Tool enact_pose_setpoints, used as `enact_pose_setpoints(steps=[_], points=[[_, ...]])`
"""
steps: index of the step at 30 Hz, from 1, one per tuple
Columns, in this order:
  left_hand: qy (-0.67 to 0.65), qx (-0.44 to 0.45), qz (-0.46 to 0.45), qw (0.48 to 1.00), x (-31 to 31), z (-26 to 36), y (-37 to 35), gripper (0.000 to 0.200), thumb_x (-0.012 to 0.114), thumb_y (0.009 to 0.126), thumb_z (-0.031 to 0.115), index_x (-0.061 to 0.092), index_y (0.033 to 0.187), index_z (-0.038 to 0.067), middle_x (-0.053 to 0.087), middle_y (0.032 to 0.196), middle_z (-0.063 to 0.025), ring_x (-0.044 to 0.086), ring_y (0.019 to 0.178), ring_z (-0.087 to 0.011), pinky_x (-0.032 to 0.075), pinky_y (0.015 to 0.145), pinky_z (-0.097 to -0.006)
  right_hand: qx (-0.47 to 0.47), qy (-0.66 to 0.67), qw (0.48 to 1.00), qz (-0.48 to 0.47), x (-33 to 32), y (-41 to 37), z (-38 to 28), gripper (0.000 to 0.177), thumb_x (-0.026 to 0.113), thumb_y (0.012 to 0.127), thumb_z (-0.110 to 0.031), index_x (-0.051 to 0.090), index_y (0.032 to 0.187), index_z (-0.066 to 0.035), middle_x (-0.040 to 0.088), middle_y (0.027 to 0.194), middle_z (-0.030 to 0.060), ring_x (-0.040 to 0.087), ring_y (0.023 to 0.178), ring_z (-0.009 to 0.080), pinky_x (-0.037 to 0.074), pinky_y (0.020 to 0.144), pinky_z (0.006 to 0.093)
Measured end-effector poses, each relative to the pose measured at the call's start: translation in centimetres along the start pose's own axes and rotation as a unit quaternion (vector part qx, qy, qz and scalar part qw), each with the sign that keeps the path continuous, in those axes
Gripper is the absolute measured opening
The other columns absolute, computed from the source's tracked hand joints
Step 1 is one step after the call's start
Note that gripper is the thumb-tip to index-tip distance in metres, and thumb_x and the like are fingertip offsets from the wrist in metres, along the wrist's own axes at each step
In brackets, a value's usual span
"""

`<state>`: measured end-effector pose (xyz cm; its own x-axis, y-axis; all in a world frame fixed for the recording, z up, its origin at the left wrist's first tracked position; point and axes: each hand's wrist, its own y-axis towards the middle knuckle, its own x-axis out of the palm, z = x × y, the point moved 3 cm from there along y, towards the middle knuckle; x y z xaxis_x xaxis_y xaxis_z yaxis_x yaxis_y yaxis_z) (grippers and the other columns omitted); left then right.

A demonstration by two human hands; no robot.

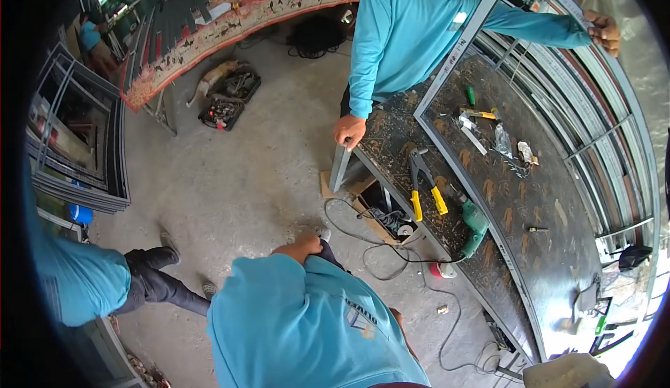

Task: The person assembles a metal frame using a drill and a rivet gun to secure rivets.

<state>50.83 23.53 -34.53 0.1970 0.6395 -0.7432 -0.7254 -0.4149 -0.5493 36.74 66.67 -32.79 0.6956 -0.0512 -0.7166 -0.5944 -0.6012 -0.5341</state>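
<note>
My left hand is closed beside the waist of my blue shirt. Its fingers curl away from view, and I cannot make out whether anything is in them. Only a narrow strip of skin shows past the right side of my shirt; the fingers of my right hand are hidden. To the right, a dark worktable bears a hand riveter with yellow grips and a green power drill. A grey metal frame lies across it, its far part raised by a co-worker's hand.
The co-worker's other hand rests at the table's corner. Another person stands at left. A cable loops over the floor near a cardboard box. A cat is beside a black tool tray. Metal profiles fill the right side.
</note>
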Motion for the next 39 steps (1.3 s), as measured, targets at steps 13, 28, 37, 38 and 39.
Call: enact_pose_setpoints(steps=[13,28,37,38,39], points=[[-0.021,0.019,-0.009,1.000,-2.6,1.6,-1.9,0.036,0.060,0.079,0.041,0.071,0.090,0.008,0.068,0.092,-0.0183,0.065,0.089,-0.0374,0.051,0.078,-0.0462,0.190,0.276,0.942,-0.003,-3.1,-0.3,-6.0,0.030,0.054,0.082,-0.034,0.070,0.081,-0.008,0.068,0.082,0.0155,0.067,0.082,0.0264,0.051,0.071,0.0397],[-0.043,-0.024,-0.058,0.997,-2.7,1.5,-0.9,0.046,0.056,0.083,0.040,0.068,0.105,0.002,0.064,0.112,-0.0204,0.061,0.105,-0.0367,0.048,0.091,-0.0445,0.194,0.256,0.947,-0.017,-3.3,-1.3,-4.2,0.028,0.055,0.083,-0.032,0.069,0.085,-0.008,0.068,0.082,0.0141,0.067,0.080,0.0246,0.051,0.069,0.0379],[-0.026,-0.009,-0.071,0.997,-4.1,2.5,-1.0,0.046,0.057,0.082,0.040,0.067,0.105,0.001,0.063,0.113,-0.0206,0.061,0.105,-0.0354,0.048,0.091,-0.0434,0.187,0.260,0.947,-0.016,-3.6,-0.5,-4.6,0.028,0.056,0.083,-0.031,0.069,0.088,-0.008,0.068,0.083,0.0132,0.066,0.079,0.0236,0.051,0.068,0.0368],[-0.024,-0.008,-0.071,0.997,-3.6,2.2,-0.8,0.046,0.057,0.082,0.040,0.067,0.105,0.001,0.063,0.113,-0.0206,0.061,0.105,-0.0354,0.048,0.091,-0.0434,0.185,0.260,0.947,-0.016,-3.8,-0.4,-4.8,0.028,0.056,0.083,-0.031,0.069,0.088,-0.008,0.068,0.083,0.0131,0.066,0.079,0.0235,0.051,0.068,0.0367],[-0.031,0.003,-0.032,0.999,-3.0,1.8,-0.5,0.042,0.058,0.081,0.040,0.069,0.098,0.004,0.066,0.103,-0.0199,0.063,0.097,-0.0363,0.049,0.085,-0.0448,0.185,0.260,0.948,-0.015,-3.9,-0.4,-4.9,0.027,0.056,0.083,-0.031,0.069,0.088,-0.008,0.068,0.083,0.0130,0.066,0.079,0.0233,0.051,0.067,0.0366]])
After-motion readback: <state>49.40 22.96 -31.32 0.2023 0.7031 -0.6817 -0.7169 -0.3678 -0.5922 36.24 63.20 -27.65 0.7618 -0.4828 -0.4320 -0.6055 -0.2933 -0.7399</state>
